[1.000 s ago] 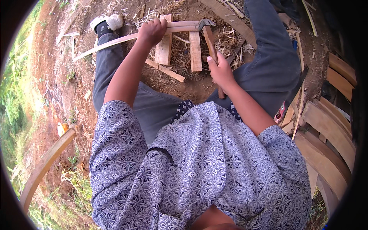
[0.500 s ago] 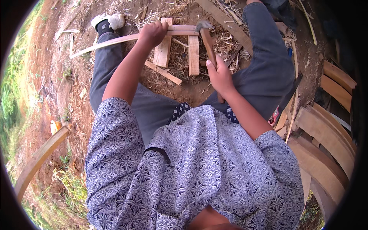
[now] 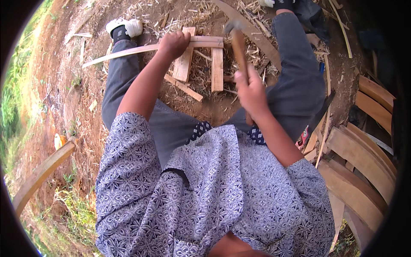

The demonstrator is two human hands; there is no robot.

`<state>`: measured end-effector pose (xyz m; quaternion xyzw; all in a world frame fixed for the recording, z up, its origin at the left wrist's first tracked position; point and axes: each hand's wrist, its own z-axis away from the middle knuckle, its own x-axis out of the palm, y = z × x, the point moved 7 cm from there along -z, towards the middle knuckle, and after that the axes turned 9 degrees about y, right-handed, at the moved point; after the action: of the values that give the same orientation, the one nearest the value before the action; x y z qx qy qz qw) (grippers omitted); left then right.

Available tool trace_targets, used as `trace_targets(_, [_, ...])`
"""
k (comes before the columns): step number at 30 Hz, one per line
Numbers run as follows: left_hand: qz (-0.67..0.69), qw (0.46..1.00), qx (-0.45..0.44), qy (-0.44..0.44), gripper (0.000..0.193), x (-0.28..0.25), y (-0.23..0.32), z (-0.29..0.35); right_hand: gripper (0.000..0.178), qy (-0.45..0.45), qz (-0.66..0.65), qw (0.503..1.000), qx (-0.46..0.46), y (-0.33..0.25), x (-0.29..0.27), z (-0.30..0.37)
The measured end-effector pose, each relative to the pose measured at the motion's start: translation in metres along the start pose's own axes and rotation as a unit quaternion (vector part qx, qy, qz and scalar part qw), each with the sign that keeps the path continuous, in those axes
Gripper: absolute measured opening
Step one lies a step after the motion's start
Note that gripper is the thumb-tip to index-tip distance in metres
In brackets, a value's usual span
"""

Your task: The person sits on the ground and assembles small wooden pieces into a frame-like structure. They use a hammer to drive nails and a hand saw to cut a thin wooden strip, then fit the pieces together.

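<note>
My left hand (image 3: 174, 44) is closed around long thin wooden strips (image 3: 207, 41), which lie across two short wooden blocks. One block (image 3: 184, 66) passes under the strips beside my left hand; the other block (image 3: 217, 73) sits beneath their right end. A wooden-handled hammer (image 3: 240, 51) is gripped in my right hand (image 3: 252, 93), thumb along the handle. Its metal head is blurred and stands apart from the strips, up and to the right of their end. The strips' pale left tail reaches over my left shin.
Wood shavings and offcuts (image 3: 183, 87) litter the dirt between my legs. A wide plank (image 3: 257, 34) lies beyond the hammer. Curved boards (image 3: 357, 156) are stacked at the right. Another curved beam (image 3: 43, 177) stands at the left, near grass.
The hammer head has come off the right end of the strips and moved up and right, with my right hand shifting right and nearer my body. My left hand keeps its hold.
</note>
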<state>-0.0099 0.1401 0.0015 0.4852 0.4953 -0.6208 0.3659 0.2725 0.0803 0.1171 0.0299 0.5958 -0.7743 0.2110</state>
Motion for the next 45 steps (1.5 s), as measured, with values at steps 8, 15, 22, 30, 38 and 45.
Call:
trace_targets(8, [0.002,1.0,0.012,-0.001,0.015,-0.005,0.01,-0.008,0.046,0.055,0.156,0.979,-0.119,0.056,0.002,-0.022])
trace_targets(15, [0.012,1.0,-0.006,-0.007,0.01,-0.005,0.005,0.017,0.045,0.069,-0.058,0.993,-0.081,-0.054,-0.015,-0.004])
trace_targets(22, [0.014,1.0,0.004,-0.005,0.012,-0.014,0.009,-0.004,0.042,-0.005,0.042,0.999,-0.029,0.018,0.01,-0.007])
trace_targets(30, [0.016,1.0,-0.009,-0.003,0.016,-0.014,0.008,0.004,0.045,0.121,0.049,0.973,-0.192,-0.026,-0.007,0.001])
trace_targets(38, [0.033,0.999,-0.037,-0.02,0.017,-0.006,0.002,0.017,0.041,0.074,-0.103,0.99,-0.067,-0.071,-0.018,0.017])
trace_targets(45, [0.028,0.997,-0.033,-0.06,0.019,0.0,0.009,0.001,0.038,0.012,0.08,0.993,0.091,0.057,0.02,-0.009])
